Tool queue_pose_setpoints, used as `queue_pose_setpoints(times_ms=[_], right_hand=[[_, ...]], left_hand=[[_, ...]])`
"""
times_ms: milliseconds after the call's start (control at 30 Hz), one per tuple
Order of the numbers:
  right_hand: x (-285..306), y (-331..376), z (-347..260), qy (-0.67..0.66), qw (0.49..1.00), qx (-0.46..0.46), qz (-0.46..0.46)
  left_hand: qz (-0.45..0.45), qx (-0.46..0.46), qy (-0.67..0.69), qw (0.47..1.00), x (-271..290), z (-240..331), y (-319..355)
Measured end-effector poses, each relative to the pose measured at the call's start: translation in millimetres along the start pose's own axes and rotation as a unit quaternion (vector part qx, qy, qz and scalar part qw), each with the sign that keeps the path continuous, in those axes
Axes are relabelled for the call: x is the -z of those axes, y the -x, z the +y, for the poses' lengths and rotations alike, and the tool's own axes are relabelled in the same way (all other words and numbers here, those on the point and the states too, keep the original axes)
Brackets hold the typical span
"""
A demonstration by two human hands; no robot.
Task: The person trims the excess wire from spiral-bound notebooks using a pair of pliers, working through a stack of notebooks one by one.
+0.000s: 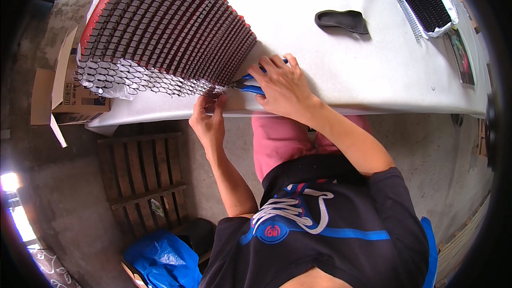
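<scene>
A fan-shaped panel (170,26) of small grey-brown tiles in curved rows lies at the far left of the table, with a red strip along its outer left edge. Open rows of dark wire loops (149,78) hang along its near side. My left hand (209,122) pinches the near right corner of these loops between thumb and fingers. Pliers with blue handles (252,89) are gripped in my right hand (285,86), their jaws pointing left at that corner. The exact spot between the jaws is too small to make out.
On the white-covered table (309,69) lie a black sole-shaped piece (341,20), a white bag with black coiled strips (425,1) and a spiral-bound booklet (462,56). An open cardboard box (80,93) stands left. Below are a wooden pallet (146,173) and a blue plastic bag (160,261).
</scene>
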State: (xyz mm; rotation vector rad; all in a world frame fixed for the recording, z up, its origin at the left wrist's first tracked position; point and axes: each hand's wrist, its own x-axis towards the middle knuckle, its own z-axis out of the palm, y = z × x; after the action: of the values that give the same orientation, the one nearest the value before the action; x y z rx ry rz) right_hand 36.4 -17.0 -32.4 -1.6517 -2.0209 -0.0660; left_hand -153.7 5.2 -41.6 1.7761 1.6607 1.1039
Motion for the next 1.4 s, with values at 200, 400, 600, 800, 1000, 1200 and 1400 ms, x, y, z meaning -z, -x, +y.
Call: queue_pose_setpoints(times_ms=[200, 400, 600, 800, 1000, 1200, 1400], right_hand=[[-6, -4, -6, -0.021, 1.000, -0.009, -0.016], [-9, -8, -9, -0.056, 0.996, -0.020, -0.066], [0, -7, 4, -0.059, 0.985, -0.053, -0.155], [10, 1, 5, -0.101, 0.993, -0.044, -0.027], [-3, 3, -1, -0.083, 0.996, -0.020, 0.003], [-5, -3, -6, -0.077, 0.996, -0.037, -0.005], [-4, -4, -9, -0.074, 0.996, -0.038, -0.010]], left_hand=[[-0.007, 0.025, -0.013, 1.000, 2, -1, -2], [0.009, 0.015, -0.005, 1.000, -1, -3, -1], [0.030, -0.001, -0.046, 0.999, 1, -2, 2], [-0.063, 0.141, 0.197, 0.968, 31, 5, 19], [-0.056, 0.240, 0.672, 0.699, 42, -8, 18], [-0.038, 0.222, 0.694, 0.683, 33, -9, 6], [0.035, 0.045, -0.015, 0.998, 8, 12, -1]])
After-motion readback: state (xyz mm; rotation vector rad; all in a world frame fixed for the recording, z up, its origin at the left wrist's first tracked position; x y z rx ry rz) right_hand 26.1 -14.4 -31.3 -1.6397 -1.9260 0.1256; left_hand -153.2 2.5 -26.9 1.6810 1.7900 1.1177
